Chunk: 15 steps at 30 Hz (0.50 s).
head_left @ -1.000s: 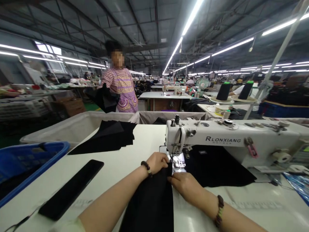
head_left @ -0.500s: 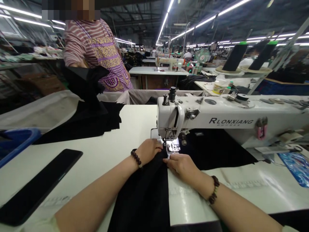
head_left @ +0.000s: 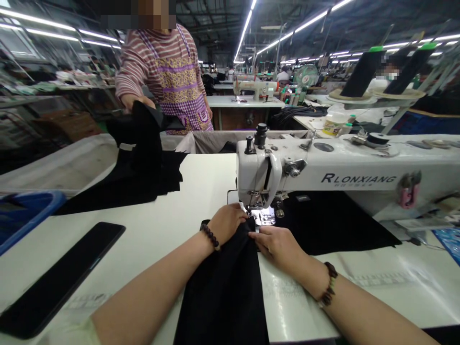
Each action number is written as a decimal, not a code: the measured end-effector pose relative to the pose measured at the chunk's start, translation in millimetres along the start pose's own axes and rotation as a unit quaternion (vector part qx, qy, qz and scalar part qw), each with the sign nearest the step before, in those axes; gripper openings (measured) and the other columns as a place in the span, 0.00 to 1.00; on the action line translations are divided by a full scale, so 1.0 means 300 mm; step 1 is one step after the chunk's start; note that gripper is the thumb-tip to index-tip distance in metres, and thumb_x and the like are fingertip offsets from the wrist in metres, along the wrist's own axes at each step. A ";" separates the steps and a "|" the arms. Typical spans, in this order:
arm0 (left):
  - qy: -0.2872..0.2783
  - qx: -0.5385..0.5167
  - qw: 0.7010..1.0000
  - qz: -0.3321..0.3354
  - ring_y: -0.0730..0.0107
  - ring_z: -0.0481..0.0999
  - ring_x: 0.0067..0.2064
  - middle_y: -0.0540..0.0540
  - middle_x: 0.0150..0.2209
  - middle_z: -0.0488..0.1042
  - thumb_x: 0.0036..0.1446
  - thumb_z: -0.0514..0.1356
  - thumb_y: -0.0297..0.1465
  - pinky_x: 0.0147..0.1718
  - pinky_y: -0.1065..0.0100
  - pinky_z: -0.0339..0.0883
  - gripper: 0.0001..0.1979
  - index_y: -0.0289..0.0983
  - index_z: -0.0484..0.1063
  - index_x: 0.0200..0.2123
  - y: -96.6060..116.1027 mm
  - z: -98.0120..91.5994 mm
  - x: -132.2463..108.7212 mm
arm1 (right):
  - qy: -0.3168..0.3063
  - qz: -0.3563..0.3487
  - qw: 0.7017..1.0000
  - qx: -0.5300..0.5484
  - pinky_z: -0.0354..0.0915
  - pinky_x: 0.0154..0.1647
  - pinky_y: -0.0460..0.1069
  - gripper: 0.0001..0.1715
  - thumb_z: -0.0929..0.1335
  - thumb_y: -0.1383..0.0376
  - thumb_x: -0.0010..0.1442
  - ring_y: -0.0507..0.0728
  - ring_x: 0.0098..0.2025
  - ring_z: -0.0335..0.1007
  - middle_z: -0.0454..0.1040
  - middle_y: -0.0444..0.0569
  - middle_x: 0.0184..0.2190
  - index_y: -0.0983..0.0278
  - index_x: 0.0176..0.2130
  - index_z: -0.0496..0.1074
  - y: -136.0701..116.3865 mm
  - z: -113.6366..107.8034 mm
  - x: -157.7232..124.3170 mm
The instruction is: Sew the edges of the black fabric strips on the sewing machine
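A long strip of black fabric [head_left: 226, 292] runs from the near table edge up to the needle area of a white sewing machine [head_left: 354, 163]. My left hand [head_left: 227, 224] presses on the fabric's left side beside the needle, fingers close together and bent over it. On the strip's right edge, just in front of the metal presser foot [head_left: 264, 215], my right hand [head_left: 282, 245] pinches the cloth between thumb and fingers. More black fabric [head_left: 330, 225] lies under the machine arm. The needle tip itself is hard to make out.
A black phone [head_left: 61, 278] lies at the left by a blue basket [head_left: 32, 215]. Behind it is a stack of black cut pieces [head_left: 143, 177]. A co-worker [head_left: 172, 76] in an apron holds black cloth over it. Pink-handled snips [head_left: 409, 191] hang on the machine.
The view has shifted slightly, so the machine sits further right. The co-worker's hand has lifted into sight with the black cloth. Both my hands keep their places at the fabric near the needle.
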<state>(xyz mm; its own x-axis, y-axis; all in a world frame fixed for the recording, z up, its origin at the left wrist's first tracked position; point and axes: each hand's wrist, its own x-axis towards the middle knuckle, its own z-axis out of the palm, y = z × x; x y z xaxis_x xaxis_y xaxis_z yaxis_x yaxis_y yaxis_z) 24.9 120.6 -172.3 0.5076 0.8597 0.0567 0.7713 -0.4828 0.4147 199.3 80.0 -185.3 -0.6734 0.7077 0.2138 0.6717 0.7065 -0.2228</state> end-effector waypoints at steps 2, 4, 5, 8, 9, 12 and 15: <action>0.000 0.000 1.000 0.002 0.66 0.74 0.38 0.45 0.36 0.76 0.56 0.54 0.23 0.41 0.69 0.66 0.10 0.35 0.76 0.33 0.001 -0.001 0.000 | -0.002 0.001 1.000 0.001 0.53 0.23 0.46 0.17 0.58 0.68 0.63 0.51 0.24 0.63 0.68 0.46 0.22 0.67 0.38 0.74 0.001 0.001 -0.002; 0.000 0.002 1.000 0.003 0.66 0.74 0.37 0.45 0.35 0.76 0.57 0.53 0.24 0.41 0.68 0.66 0.11 0.35 0.76 0.33 0.001 0.000 0.001 | -0.005 0.004 1.000 0.002 0.53 0.23 0.46 0.16 0.59 0.68 0.62 0.51 0.24 0.63 0.68 0.46 0.22 0.66 0.37 0.75 0.001 0.002 -0.002; 0.000 0.004 1.000 0.005 0.66 0.74 0.37 0.45 0.35 0.76 0.57 0.53 0.24 0.41 0.68 0.67 0.11 0.35 0.76 0.32 0.000 0.001 0.002 | -0.007 0.006 1.000 0.003 0.53 0.23 0.46 0.16 0.59 0.68 0.62 0.51 0.24 0.63 0.69 0.46 0.22 0.66 0.37 0.75 0.001 0.003 -0.002; -0.003 0.011 1.000 0.012 0.66 0.74 0.37 0.45 0.35 0.76 0.57 0.53 0.23 0.41 0.68 0.66 0.11 0.35 0.76 0.31 -0.001 -0.001 0.005 | -0.016 0.022 1.000 0.010 0.53 0.23 0.45 0.15 0.59 0.68 0.62 0.51 0.24 0.64 0.69 0.46 0.22 0.65 0.37 0.75 0.001 0.005 0.003; -0.003 0.014 1.000 0.014 0.66 0.74 0.38 0.45 0.35 0.76 0.57 0.53 0.23 0.41 0.68 0.66 0.11 0.35 0.76 0.32 -0.001 -0.003 0.006 | -0.020 0.030 0.999 0.012 0.54 0.23 0.45 0.15 0.59 0.68 0.62 0.51 0.24 0.65 0.70 0.46 0.23 0.65 0.38 0.75 0.000 0.005 0.005; -0.001 0.026 0.999 0.020 0.67 0.74 0.39 0.45 0.36 0.76 0.57 0.54 0.23 0.42 0.69 0.66 0.10 0.36 0.76 0.33 -0.003 -0.008 0.008 | -0.030 0.042 0.999 0.011 0.55 0.24 0.46 0.15 0.59 0.69 0.62 0.53 0.25 0.67 0.71 0.47 0.24 0.65 0.39 0.74 0.001 0.006 0.010; -0.003 0.039 0.999 0.031 0.68 0.74 0.38 0.46 0.36 0.76 0.57 0.55 0.24 0.41 0.71 0.67 0.09 0.36 0.76 0.34 -0.006 -0.003 0.011 | -0.032 0.032 0.999 0.009 0.56 0.24 0.46 0.17 0.58 0.68 0.62 0.53 0.25 0.67 0.71 0.48 0.23 0.65 0.41 0.74 0.002 0.009 0.012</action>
<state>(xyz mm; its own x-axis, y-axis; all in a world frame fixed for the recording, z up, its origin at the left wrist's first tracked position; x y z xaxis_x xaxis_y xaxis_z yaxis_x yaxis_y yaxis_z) 24.9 124.4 -172.0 0.5584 0.8263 0.0741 0.7653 -0.5475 0.3386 196.5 83.0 -187.2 -0.6481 0.7491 0.1369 0.7087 0.6591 -0.2517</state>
